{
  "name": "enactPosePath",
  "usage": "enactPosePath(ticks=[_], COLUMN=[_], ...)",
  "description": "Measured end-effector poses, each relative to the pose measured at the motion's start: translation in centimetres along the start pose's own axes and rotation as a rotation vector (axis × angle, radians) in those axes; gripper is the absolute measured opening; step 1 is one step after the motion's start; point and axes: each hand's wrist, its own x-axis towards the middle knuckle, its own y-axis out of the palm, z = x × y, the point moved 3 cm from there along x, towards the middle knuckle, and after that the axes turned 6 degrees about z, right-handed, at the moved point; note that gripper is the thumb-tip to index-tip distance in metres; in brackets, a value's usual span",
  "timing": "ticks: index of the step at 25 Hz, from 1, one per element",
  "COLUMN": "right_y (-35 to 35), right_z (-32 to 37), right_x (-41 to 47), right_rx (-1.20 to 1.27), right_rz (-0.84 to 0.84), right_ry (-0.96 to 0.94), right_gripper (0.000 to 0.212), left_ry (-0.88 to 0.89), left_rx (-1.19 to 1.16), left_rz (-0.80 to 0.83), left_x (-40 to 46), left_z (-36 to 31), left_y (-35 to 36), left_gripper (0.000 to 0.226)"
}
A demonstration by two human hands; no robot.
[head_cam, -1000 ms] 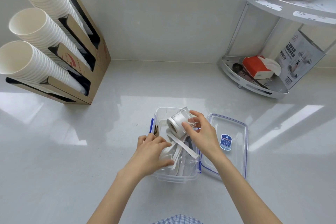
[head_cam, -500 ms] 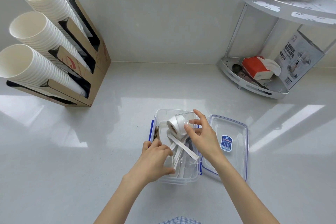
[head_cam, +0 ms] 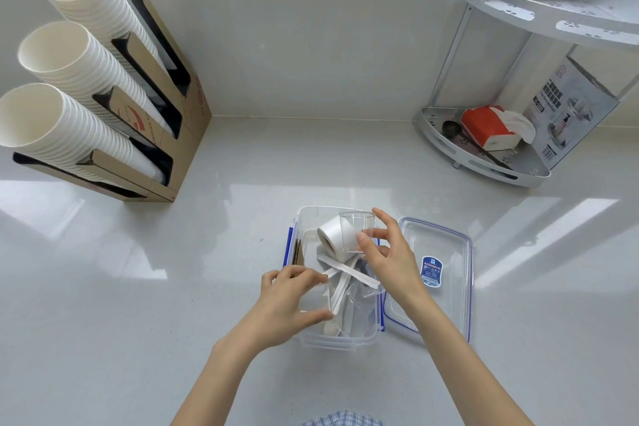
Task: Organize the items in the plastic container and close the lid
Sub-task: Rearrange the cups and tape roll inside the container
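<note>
A clear plastic container (head_cam: 307,341) with blue clips sits open on the counter in front of me. Inside lie a white tape roll (head_cam: 330,235), white paper-wrapped sticks (head_cam: 349,271), brown card pieces (head_cam: 298,252) along the left wall and clear plastic cups (head_cam: 361,308). My right hand (head_cam: 390,259) pinches a small clear cup (head_cam: 356,230), upright over the container's far end, next to the roll. My left hand (head_cam: 290,304) reaches into the near left side, fingers curled on a clear cup lying there. The clear lid (head_cam: 449,273), with a blue sticker, lies flat just right of the container.
A cardboard dispenser (head_cam: 166,135) with three stacks of white paper cups stands at the back left. A white corner shelf (head_cam: 484,162) at the back right holds a red tissue box and a printed package. A wall and window sill run behind.
My right hand has turned the clear cup upright beside the tape roll. My left hand has shifted slightly along the container's near left side.
</note>
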Motion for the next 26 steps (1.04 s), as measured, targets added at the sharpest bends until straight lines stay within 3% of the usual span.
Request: enactPosePath(ticks=[5, 10, 18, 22, 26], right_y=[0.0, 0.1, 1.2, 1.7, 1.5], right_z=[0.2, 0.8, 1.5, 1.4, 1.4], right_x=[-0.2, -0.4, -1.8, -2.2, -2.3], right_rx=[0.022, 0.11, -0.041, -0.164, -0.213], right_rz=[0.001, 0.028, 0.195, 0.31, 0.308], right_ry=[-0.02, -0.071, -0.164, -0.164, -0.173], right_gripper=[0.046, 0.034, 0.052, 0.041, 0.043], left_ry=[0.074, 0.048, 0.048, 0.036, 0.039], left_rx=[-0.206, -0.475, -0.597, -0.651, -0.621], left_rz=[-0.141, -0.258, -0.371, -0.378, -0.388], left_x=[-0.7, -0.6, -0.4, -0.3, -0.3], left_z=[-1.6, -2.2, -2.6, -2.4, -2.3], left_y=[-1.6, -2.4, -2.9, -2.8, -2.6], left_gripper=[0.037, 0.037, 0.042, 0.043, 0.044])
